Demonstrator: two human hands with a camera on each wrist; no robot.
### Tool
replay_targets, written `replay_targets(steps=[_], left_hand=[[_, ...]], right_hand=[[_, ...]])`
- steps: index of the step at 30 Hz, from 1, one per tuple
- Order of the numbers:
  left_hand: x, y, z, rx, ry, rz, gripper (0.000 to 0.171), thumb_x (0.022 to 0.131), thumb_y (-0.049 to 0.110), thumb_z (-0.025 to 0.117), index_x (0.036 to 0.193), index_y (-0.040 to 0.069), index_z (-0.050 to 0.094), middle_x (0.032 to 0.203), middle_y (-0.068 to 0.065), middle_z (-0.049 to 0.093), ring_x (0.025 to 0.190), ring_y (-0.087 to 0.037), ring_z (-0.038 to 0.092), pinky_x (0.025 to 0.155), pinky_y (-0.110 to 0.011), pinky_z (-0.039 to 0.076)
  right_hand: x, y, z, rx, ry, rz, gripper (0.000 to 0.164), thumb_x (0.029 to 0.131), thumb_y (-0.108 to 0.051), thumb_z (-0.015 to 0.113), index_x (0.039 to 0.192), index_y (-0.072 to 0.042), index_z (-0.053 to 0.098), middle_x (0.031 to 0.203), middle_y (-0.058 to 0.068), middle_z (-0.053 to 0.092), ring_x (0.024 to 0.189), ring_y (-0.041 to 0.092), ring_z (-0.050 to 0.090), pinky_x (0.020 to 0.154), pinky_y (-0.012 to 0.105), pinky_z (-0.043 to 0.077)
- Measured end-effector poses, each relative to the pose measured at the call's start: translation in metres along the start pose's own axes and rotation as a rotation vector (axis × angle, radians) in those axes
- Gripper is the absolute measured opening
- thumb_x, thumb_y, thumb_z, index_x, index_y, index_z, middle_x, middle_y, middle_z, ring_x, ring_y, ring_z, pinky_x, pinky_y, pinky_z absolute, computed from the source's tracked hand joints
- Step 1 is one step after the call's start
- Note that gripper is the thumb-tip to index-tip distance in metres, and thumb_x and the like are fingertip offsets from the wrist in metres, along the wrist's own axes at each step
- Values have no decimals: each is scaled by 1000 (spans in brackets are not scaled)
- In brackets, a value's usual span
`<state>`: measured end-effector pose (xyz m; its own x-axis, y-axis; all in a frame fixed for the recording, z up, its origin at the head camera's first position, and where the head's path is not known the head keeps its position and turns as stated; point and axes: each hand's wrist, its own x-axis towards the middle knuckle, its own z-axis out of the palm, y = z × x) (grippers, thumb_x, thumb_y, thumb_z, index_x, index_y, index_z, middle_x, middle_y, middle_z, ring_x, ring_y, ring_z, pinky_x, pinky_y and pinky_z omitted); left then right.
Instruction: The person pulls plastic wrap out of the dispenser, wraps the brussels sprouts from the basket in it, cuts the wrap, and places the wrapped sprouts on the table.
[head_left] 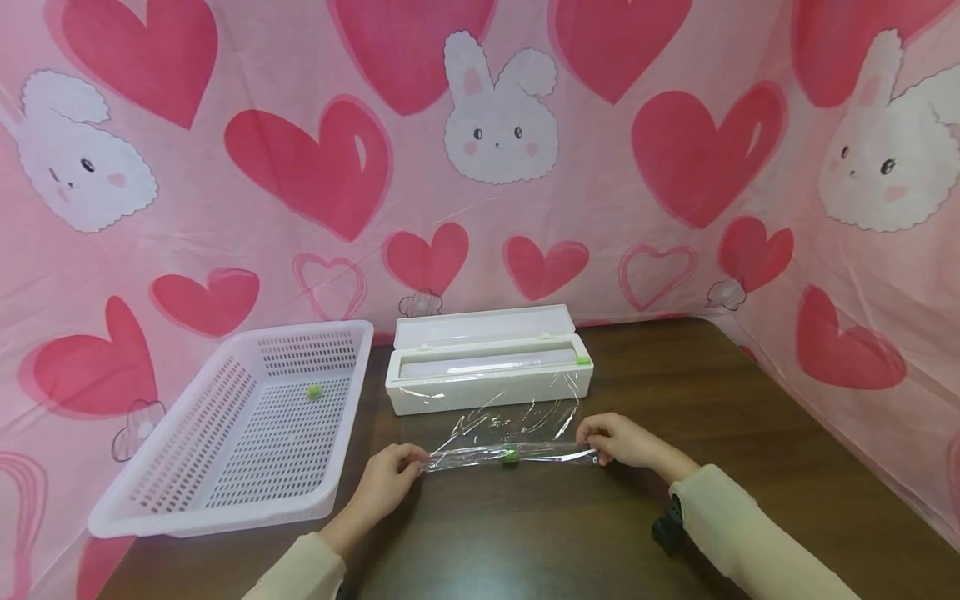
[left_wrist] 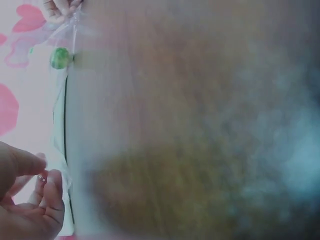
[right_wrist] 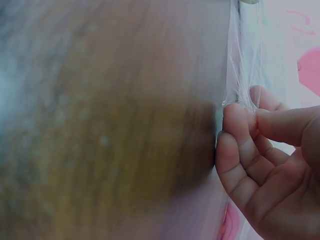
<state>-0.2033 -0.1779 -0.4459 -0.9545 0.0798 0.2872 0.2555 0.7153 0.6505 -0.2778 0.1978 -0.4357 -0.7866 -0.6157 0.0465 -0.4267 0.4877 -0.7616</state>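
A sheet of clear cling film (head_left: 487, 454) stretches toward me from a long white dispenser box (head_left: 487, 390) whose lid stands raised at the back. Its left front corner is pinched between the thumb and fingers of my left hand (head_left: 387, 486). At the opposite corner my right hand (head_left: 619, 440) pinches the film in the same way; the right wrist view shows it gathered at the thumb (right_wrist: 282, 125). A small round green thing (head_left: 511, 455), mottled light and dark in the left wrist view, shows at the film's near edge, between the hands.
To the left stands a white perforated plastic basket (head_left: 352, 392) with a small green thing (head_left: 313, 391) inside. A green piece (head_left: 582, 361) sits at the box's right end. The dark wooden table (head_left: 525, 533) meets a pink heart-and-rabbit cloth (head_left: 600, 192) behind and at the right.
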Motion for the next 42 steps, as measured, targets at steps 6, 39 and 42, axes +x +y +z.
replay_targets(steps=[6, 39, 42], left_hand=[[2, 1, 0, 81, -81, 10, 17, 77, -5, 63, 82, 10, 68, 82, -1, 64, 77, -21, 59, 69, -40, 47], [11, 18, 13, 55, 15, 115, 10, 77, 1, 67, 81, 10, 62, 77, 3, 46, 69, -13, 50, 63, -29, 44], [14, 25, 18, 15, 7, 170, 11, 76, 1, 68, 83, 8, 63, 80, 3, 49, 72, -14, 52, 66, -29, 46]], right_hand=[[1, -1, 0, 6, -13, -7, 19, 88, 10, 45, 89, -2, 60, 69, 5, 51, 53, 13, 50, 47, 27, 43], [0, -16, -1, -115, 95, -42, 13, 87, 1, 54, 98, -2, 58, 68, -1, 49, 52, 10, 48, 48, 28, 45], [3, -21, 2, -82, 93, -70, 13, 87, 2, 53, 99, 1, 57, 68, 3, 53, 53, 10, 49, 48, 28, 46]])
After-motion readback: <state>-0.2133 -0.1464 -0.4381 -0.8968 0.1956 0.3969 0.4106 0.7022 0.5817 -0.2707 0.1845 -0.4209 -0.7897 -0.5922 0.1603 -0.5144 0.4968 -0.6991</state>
